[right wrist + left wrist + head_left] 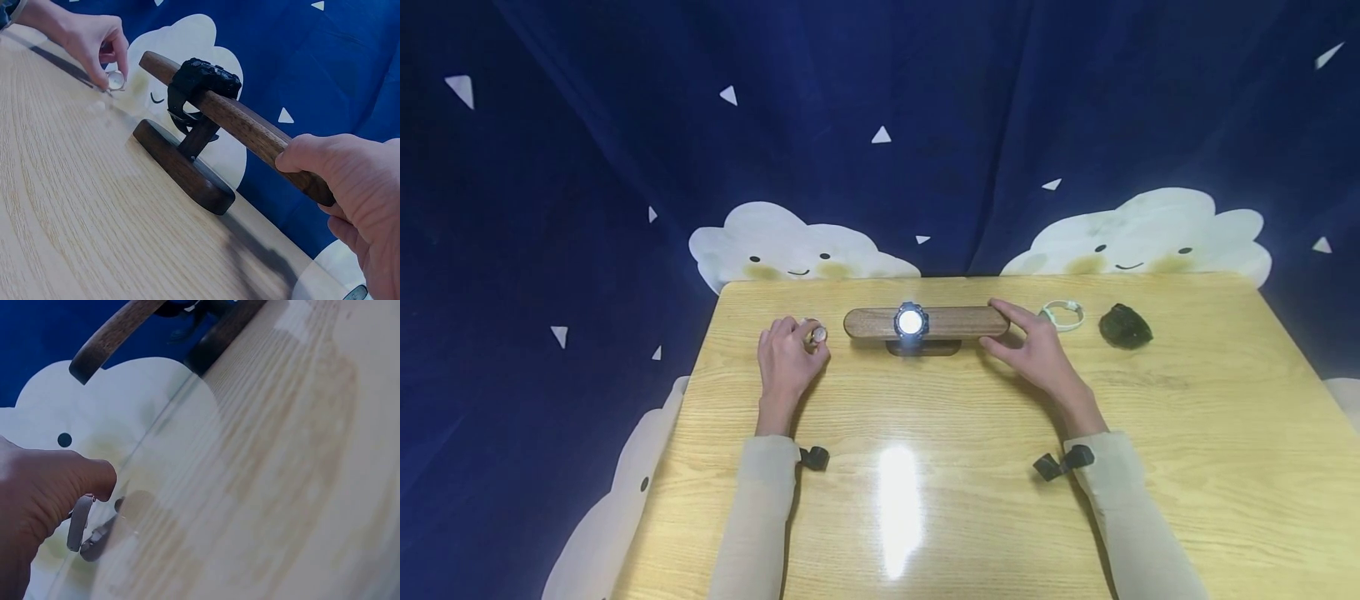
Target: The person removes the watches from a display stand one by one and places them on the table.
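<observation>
A dark wooden watch stand, a rounded bar on a post and base, stands toward the table's back. Around the bar, left of its middle, sits a black wristwatch with a chunky case. My right hand grips the bar's right end, thumb on the near side. Left of the stand, my left hand pinches a small silver wristwatch between thumb and fingers, low over the tabletop. In the left wrist view, part of this silver watch shows below the thumb; fingers hide the rest.
A pale looped wristwatch lies right of my right hand. Farther right is a dark crumpled lump of unclear kind. Behind the wooden table hangs a blue curtain with clouds.
</observation>
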{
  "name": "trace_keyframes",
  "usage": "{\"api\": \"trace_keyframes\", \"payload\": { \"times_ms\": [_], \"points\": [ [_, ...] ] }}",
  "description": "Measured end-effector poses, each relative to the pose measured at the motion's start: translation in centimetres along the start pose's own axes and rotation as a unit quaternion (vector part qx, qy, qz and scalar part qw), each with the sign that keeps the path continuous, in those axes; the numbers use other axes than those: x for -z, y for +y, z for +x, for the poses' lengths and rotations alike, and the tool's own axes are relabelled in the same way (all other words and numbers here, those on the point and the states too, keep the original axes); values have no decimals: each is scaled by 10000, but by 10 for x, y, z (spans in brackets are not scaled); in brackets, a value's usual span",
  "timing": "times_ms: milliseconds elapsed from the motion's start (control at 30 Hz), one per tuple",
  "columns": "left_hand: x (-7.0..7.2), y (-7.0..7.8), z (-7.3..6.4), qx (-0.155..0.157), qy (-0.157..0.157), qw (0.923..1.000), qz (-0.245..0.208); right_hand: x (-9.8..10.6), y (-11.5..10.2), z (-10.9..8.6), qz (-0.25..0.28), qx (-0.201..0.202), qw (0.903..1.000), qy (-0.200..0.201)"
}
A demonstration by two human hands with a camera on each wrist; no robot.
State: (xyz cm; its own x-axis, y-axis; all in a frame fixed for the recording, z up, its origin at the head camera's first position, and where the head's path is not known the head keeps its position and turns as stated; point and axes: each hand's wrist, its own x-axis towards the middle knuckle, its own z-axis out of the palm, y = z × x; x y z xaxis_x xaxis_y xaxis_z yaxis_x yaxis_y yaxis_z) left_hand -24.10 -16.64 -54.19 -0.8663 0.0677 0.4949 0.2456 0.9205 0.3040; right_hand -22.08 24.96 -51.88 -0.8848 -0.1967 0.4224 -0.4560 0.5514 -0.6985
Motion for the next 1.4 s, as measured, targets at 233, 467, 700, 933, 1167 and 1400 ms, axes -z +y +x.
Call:
{"api": "trace_keyframes", "payload": {
  "times_ms": [233, 467, 700, 933, 1167, 1400],
  "points": [
    [-1, -2, -1, 54, -2, 10000, -52, 0, -1, 0, 2, 78, 10000, 6],
    [-2, -3, -1, 67, 6, 9999, -95, 0, -1, 0, 2, 53, 10000, -18],
    [2, 0, 0, 174, -71, 9994, -288, 0, -1, 0, -44, 95, 9999, -8],
    [7, 4, 4, 313, -6, 9976, -619, 1, -2, 1, -31, 103, 9999, -11],
    [14, 11, 8, 395, 116, 9911, -1269, 0, -1, 0, 10, 151, 9999, 18],
    [19, 19, 11, 605, 99, 9725, -2246, 0, -1, 0, 66, 126, 9999, 7]
  ]
}}
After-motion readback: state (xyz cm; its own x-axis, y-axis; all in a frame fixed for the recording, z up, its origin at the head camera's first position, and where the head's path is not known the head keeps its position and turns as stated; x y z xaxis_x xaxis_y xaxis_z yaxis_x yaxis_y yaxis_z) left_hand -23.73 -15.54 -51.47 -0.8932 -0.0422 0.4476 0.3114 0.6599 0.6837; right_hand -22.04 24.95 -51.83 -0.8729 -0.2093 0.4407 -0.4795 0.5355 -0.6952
